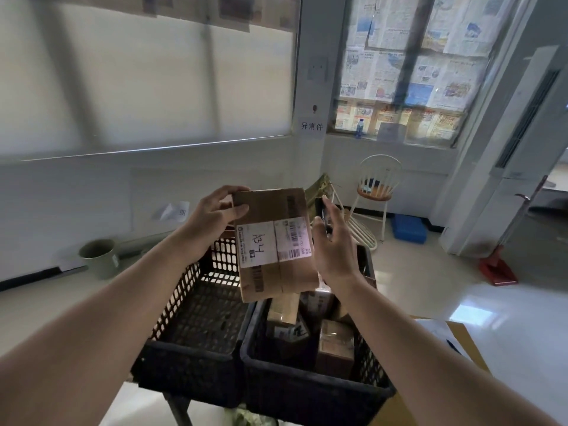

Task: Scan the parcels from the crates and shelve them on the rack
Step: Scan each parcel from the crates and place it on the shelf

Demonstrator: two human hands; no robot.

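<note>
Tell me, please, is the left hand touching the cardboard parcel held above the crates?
Touching. The head view shows the left hand gripping the top left corner of the cardboard parcel, fingers curled over its upper edge and thumb pressed on its front.

The right hand (330,238) hides most of a dark device (321,214).

A chair (375,186) stands under the newspaper-covered window (408,66); a bucket (100,256) sits by the wall, a red dustpan (498,270) at right.
</note>
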